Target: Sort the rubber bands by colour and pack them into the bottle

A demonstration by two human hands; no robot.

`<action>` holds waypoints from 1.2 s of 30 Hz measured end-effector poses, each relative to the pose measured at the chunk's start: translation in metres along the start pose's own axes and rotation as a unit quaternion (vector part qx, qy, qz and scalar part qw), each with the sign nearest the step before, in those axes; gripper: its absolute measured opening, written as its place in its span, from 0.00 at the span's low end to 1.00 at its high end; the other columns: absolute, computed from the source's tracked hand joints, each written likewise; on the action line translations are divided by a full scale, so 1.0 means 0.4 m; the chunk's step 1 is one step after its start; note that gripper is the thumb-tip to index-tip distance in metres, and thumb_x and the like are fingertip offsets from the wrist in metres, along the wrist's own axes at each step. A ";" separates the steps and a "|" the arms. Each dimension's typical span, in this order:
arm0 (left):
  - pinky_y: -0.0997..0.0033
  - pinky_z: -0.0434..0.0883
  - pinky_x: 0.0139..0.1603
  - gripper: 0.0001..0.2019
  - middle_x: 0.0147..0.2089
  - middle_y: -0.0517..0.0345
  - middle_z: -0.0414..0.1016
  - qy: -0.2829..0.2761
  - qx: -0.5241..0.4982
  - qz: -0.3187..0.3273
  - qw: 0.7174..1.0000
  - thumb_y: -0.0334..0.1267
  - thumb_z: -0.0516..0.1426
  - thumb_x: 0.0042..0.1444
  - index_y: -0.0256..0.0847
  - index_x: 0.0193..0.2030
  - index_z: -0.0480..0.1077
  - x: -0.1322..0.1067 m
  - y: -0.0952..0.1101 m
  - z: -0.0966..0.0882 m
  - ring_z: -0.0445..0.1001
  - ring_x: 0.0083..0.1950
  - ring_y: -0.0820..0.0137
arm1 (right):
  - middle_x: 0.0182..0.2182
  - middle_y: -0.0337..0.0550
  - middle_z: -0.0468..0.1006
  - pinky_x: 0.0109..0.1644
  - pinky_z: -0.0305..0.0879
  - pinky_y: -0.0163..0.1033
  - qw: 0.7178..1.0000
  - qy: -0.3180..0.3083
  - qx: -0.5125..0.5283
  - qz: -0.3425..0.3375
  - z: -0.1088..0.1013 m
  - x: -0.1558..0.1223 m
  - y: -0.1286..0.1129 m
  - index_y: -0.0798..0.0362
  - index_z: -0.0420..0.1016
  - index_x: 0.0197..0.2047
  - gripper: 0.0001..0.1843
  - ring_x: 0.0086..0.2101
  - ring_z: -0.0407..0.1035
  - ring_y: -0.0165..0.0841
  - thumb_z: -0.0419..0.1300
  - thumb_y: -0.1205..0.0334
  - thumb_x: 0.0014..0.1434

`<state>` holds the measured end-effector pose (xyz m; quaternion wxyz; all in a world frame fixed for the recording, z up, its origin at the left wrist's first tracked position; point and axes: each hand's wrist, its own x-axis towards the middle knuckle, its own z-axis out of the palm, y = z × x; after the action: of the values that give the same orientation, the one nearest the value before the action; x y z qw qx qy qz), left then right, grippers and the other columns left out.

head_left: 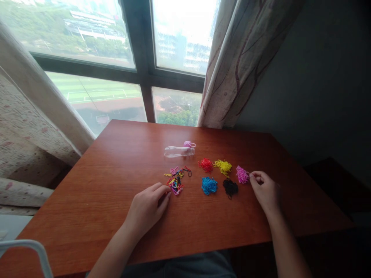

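Small rubber bands lie sorted by colour on a brown wooden table (116, 185): a red pile (206, 165), a yellow pile (223, 166), a magenta pile (242, 175), a blue pile (209, 185) and a black pile (230, 187). A mixed heap of bands (176, 179) lies left of them. My left hand (147, 208) rests on the table, its loosely curled fingertips touching the mixed heap. My right hand (265, 191) pinches its fingertips together right at the magenta pile's edge; whether a band is between them is too small to see.
A clear plastic bottle (179, 151) lies on its side behind the bands, with a pink cap (189, 144) beside it. Behind the table are a window and curtains. A white chair back (29, 251) shows at the lower left.
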<state>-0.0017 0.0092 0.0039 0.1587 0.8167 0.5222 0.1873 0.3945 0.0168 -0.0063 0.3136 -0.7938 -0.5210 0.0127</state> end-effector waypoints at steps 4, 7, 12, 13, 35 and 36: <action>0.72 0.68 0.37 0.10 0.40 0.58 0.77 0.004 -0.003 0.002 1.000 0.39 0.50 0.65 0.46 0.42 0.73 0.001 -0.002 0.001 0.77 0.39 0.68 | 0.25 0.44 0.78 0.33 0.61 0.37 1.000 -0.005 0.010 -0.003 0.009 -0.007 0.002 0.52 0.77 0.34 0.16 0.27 0.72 0.36 0.56 0.49 0.55; 0.72 0.68 0.36 0.10 0.40 0.58 0.77 0.006 -0.001 0.002 1.000 0.39 0.50 0.65 0.46 0.42 0.73 -0.001 -0.002 0.001 0.76 0.39 0.68 | 0.24 0.45 0.78 0.31 0.62 0.37 0.999 0.024 0.028 0.001 -0.002 -0.034 -0.036 0.53 0.78 0.34 0.17 0.26 0.72 0.36 0.56 0.48 0.56; 0.72 0.68 0.36 0.10 0.38 0.59 0.76 0.013 -0.002 -0.011 1.000 0.39 0.50 0.65 0.46 0.41 0.72 -0.004 0.001 0.001 0.76 0.37 0.69 | 0.23 0.41 0.76 0.29 0.62 0.34 0.994 0.004 0.103 -0.032 0.008 -0.141 -0.162 0.52 0.77 0.36 0.15 0.24 0.70 0.33 0.56 0.50 0.60; 0.72 0.67 0.36 0.10 0.37 0.59 0.76 0.019 -0.002 -0.014 1.000 0.40 0.50 0.65 0.46 0.41 0.72 -0.004 0.001 0.001 0.76 0.37 0.69 | 0.23 0.40 0.76 0.29 0.62 0.34 0.990 -0.020 0.124 -0.057 0.020 -0.169 -0.189 0.52 0.76 0.35 0.15 0.23 0.69 0.33 0.55 0.51 0.61; 0.73 0.64 0.31 0.09 0.39 0.57 0.77 0.009 0.106 0.022 0.994 0.38 0.50 0.65 0.45 0.37 0.72 0.067 0.069 0.003 0.76 0.38 0.67 | 0.25 0.36 0.75 0.33 0.56 0.33 0.956 -0.173 0.130 -0.199 0.113 -0.300 -0.321 0.50 0.73 0.35 0.08 0.27 0.70 0.30 0.53 0.68 0.62; 0.73 0.64 0.30 0.09 0.39 0.57 0.76 0.003 0.114 0.021 0.993 0.38 0.51 0.65 0.45 0.38 0.72 0.069 0.069 0.005 0.76 0.38 0.66 | 0.25 0.36 0.75 0.33 0.56 0.33 0.955 -0.175 0.134 -0.197 0.114 -0.300 -0.321 0.50 0.73 0.35 0.08 0.27 0.70 0.30 0.53 0.68 0.62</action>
<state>0.0317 0.0230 0.0184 0.0592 0.8394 0.5237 0.1327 0.2189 -0.0280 -0.0141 0.3174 -0.6112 -0.7074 0.1590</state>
